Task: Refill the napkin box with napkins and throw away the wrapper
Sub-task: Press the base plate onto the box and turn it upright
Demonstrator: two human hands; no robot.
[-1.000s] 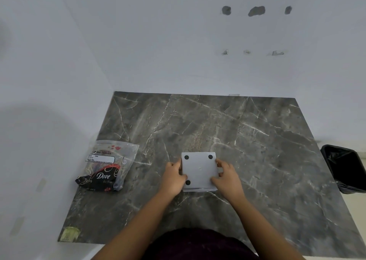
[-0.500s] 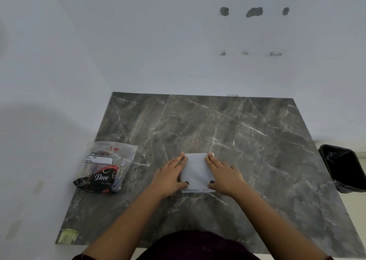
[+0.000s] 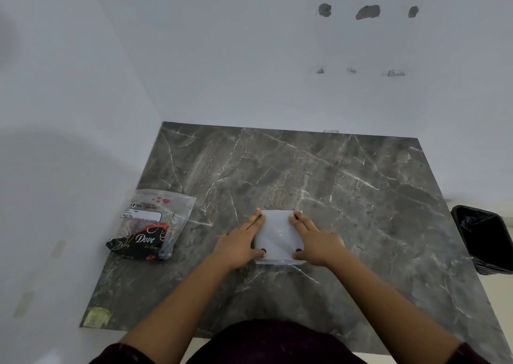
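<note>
The white square napkin box lies upside down on the dark marble table, two of its small dark feet showing near its front edge. My left hand presses flat on the box's left side, fingers stretched over its top. My right hand does the same on the right side, thumb at the front corner. Left of the box lies the clear plastic napkin wrapper with a black and red printed end; it looks crumpled and flat.
A black-lined waste bin stands on the floor past the table's right edge. White walls close in at the back and left. A yellowish sticker sits at the table's front left corner.
Both hands slid from gripping the box's sides to lying flat over its upturned base, covering the two far feet. The box stayed in place.
</note>
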